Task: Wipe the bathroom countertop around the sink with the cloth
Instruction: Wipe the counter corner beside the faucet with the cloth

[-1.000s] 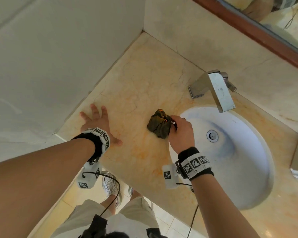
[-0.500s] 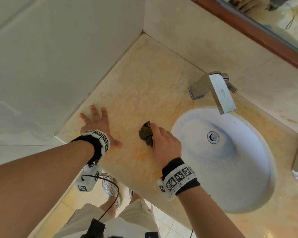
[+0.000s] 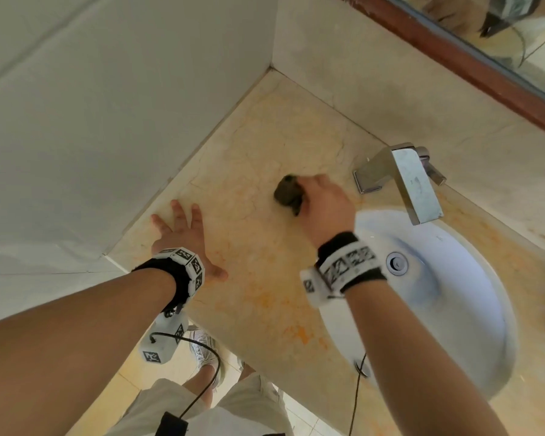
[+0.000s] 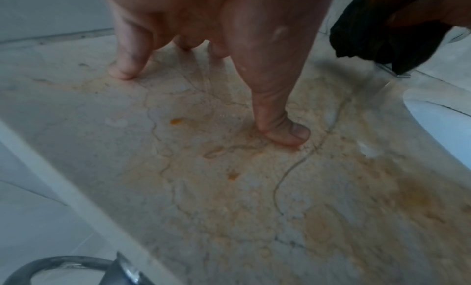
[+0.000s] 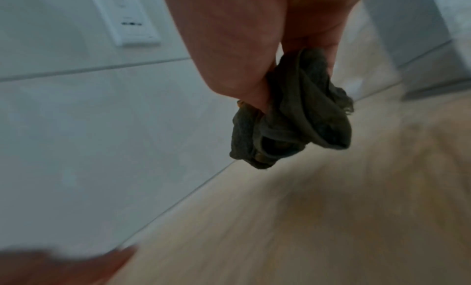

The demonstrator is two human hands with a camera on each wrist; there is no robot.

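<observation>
A bunched dark olive cloth (image 3: 288, 193) is on the beige marble countertop (image 3: 265, 146), left of the faucet. My right hand (image 3: 323, 204) grips it from behind; in the right wrist view the thumb and fingers pinch the crumpled cloth (image 5: 293, 118) just above the stone, and the picture is blurred by motion. My left hand (image 3: 183, 234) lies flat with spread fingers on the countertop near its front left corner, by the side wall. In the left wrist view its thumb (image 4: 285, 132) and fingertips (image 4: 122, 71) press the stained stone (image 4: 229, 188), with the cloth (image 4: 369, 39) at upper right.
A white oval sink (image 3: 438, 294) with a drain (image 3: 397, 263) lies to the right. A square chrome faucet (image 3: 412, 180) overhangs its back rim. Orange stains mark the countertop's front strip (image 3: 283, 322). A wood-framed mirror (image 3: 472, 64) tops the back wall. A wall switch plate (image 5: 125, 17) shows at left.
My right hand has slid the cloth away from me, from beside the sink's left rim toward the back of the countertop near the faucet. My left hand has stayed planted.
</observation>
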